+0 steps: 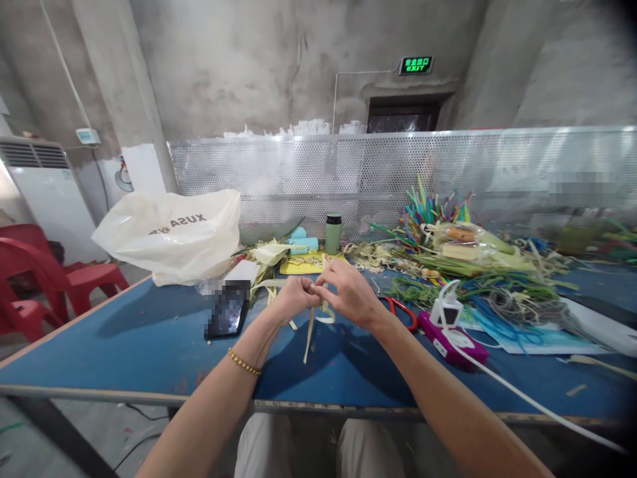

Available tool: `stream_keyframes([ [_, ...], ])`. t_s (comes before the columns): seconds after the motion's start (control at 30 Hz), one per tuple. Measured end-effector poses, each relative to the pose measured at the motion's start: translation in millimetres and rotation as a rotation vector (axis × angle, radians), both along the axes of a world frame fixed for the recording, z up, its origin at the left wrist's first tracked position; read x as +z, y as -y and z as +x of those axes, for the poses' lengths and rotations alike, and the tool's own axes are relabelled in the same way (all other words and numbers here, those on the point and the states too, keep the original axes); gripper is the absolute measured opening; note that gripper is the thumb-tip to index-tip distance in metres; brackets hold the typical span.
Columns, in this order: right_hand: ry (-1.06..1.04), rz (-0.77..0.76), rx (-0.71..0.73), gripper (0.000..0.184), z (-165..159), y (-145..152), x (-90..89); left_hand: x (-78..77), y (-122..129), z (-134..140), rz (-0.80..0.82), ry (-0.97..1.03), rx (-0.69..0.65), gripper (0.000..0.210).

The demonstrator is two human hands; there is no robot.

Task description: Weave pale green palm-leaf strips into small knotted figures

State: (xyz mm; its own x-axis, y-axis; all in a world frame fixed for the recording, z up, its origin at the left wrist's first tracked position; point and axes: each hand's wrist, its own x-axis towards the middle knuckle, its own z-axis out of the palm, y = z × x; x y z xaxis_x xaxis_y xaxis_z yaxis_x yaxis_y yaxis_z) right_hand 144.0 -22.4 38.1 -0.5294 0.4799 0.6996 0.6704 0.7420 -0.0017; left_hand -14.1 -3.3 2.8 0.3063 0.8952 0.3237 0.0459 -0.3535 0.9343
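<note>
My left hand [293, 297] and my right hand [350, 292] meet above the blue table [149, 338], both pinching pale yellow-green leaf strips [310, 332]. The fingers touch at the middle, where the strips cross. One strip hangs down toward the table, another loops under my right hand. A beaded bracelet sits on my left wrist.
A phone [227, 309] lies left of my hands, red-handled scissors [401, 311] right of them. A magenta power strip [452, 338] with a white charger and cable lies further right. A heap of coloured strips [468, 265], a green bottle [333, 234], a white plastic bag [172, 234], red chairs [44, 279].
</note>
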Motion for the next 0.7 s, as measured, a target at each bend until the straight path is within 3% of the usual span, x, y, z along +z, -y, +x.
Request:
stream_keyframes([
  [0.13, -0.024, -0.04, 0.075, 0.007, -5, -5, 0.3, -3.0, 0, 3, 0.061, -0.043, -0.045, 0.014],
  [0.23, -0.106, -0.065, 0.169, 0.005, -7, -9, 3.9, -2.0, 2, 6, 0.081, -0.092, 0.005, 0.018],
  [0.47, -0.233, 0.007, 0.229, 0.006, -19, -17, 13.3, -0.3, 6, 15, 0.101, -0.097, -0.081, 0.029],
  [0.7, -0.382, 0.041, 0.323, 0.005, -32, -9, 19.2, -1.2, 4, 14, 0.102, -0.095, -0.089, 0.019],
])
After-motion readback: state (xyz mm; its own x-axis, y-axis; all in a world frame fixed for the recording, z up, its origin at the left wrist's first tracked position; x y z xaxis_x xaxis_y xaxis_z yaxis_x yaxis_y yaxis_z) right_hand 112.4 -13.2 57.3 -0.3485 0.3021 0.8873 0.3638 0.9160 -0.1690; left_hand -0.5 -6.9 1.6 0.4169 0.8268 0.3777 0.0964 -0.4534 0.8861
